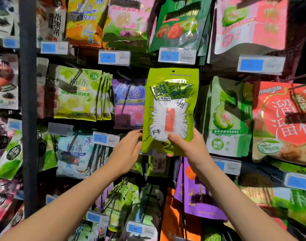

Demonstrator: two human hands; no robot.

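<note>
A lime-green snack pouch with a white burst and a red strip on its front is held upright in front of the shelf rack. My right hand grips its lower right part, thumb across the front. My left hand reaches to the pouch's lower left edge, fingers extended and touching or nearly touching it; the fingertips are hidden behind the pouch.
Hanging pouches fill the rack: a purple one just left of the held pouch, green ones further left, a green-white one and a red one to the right. Blue price tags line the pegs. A dark upright post stands left.
</note>
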